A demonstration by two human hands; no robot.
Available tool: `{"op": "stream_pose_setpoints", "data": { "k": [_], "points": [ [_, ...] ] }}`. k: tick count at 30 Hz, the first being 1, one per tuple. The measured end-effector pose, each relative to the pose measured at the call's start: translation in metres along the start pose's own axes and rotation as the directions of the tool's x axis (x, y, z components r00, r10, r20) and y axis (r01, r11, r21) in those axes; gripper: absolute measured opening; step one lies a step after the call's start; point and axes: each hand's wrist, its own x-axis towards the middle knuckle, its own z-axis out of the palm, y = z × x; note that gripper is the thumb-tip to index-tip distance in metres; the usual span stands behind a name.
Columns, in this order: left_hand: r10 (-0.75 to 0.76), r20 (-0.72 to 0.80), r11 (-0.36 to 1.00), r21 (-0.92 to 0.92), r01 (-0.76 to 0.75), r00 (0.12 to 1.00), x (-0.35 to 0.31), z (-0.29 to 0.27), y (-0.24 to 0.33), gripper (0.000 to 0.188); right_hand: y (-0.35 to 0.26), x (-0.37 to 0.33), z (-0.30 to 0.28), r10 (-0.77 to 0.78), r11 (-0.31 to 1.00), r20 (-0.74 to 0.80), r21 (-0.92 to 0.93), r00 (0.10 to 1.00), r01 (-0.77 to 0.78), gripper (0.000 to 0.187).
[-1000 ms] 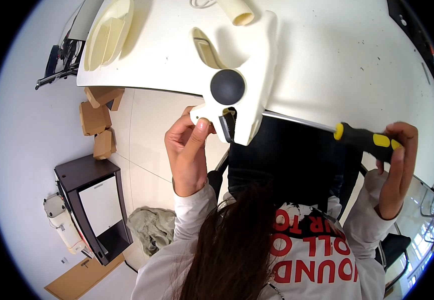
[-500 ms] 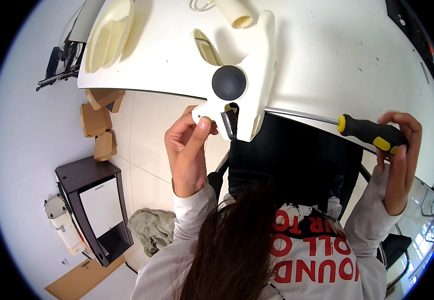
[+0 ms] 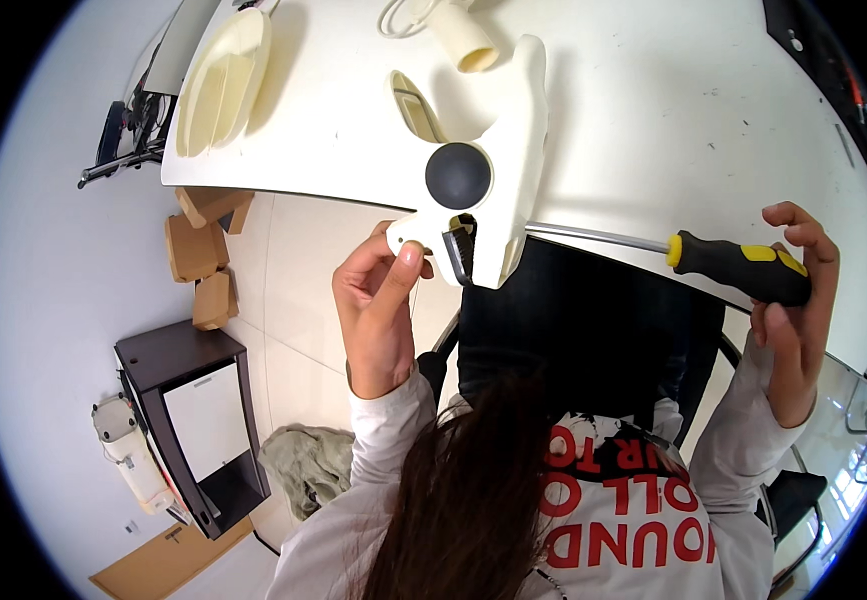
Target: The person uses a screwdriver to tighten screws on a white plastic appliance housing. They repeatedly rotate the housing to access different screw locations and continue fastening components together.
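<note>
Mostly beyond left grip point(image 3: 376, 300), white tool point(image 3: 507, 172)

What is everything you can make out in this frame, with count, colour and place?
plastic part: one, off-white, centre, over the table's near edge
round knob: one, dark grey, on the plastic part
screwdriver: one, black-and-yellow handle, right of the part
cylinder: one, cream, top centre
oval shell: one, cream, upper left
table: one, white, across the top
cardboard boxes: at least three, brown, left
cabinet: one, dark and white, lower left
cloth: one, grey, right of the cabinet
shirt: one, light with red-and-black print, bottom
left hand: one, bare, pinching the part's lower left
right hand: one, bare, holding the screwdriver handle
</note>
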Motion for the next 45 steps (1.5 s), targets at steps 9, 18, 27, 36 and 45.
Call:
{"op": "stream_pose_setpoints", "data": {
  "k": [9, 18, 27, 36, 45],
  "points": [
    [-0.043, 0.006, 0.999, -0.002, 0.043, 0.999, 0.002, 0.000, 0.003, 0.015, -0.007, 0.002, -0.019, 0.190, 0.981, 0.147, -0.069, 0.971, -0.181, 0.027],
    [-0.012, -0.001, 0.996, 0.086, 0.012, 1.000, 0.004, 0.000, 0.006, 0.016, 0.004, 0.000, -0.011, 0.054, 0.978, 0.084, 0.197, 0.995, -0.069, 0.038],
    [0.183, 0.103, 0.983, -0.009, -0.183, 0.978, 0.023, 0.003, 0.023, 0.025, 0.007, -0.011, -0.005, 0.038, 0.968, 0.068, 0.244, 0.997, -0.054, 0.039],
    [0.385, -0.228, 0.873, -0.225, -0.433, 0.894, 0.047, 0.030, 0.049, 0.038, -0.024, -0.021, 0.018, -0.184, 0.964, 0.123, 0.217, 0.975, 0.154, 0.044],
    [0.526, -0.157, 0.817, -0.179, -0.548, 0.836, 0.055, 0.045, 0.073, 0.038, -0.009, -0.042, 0.049, -0.114, 0.914, 0.156, 0.403, 0.981, 0.042, 0.044]
  ]
}}
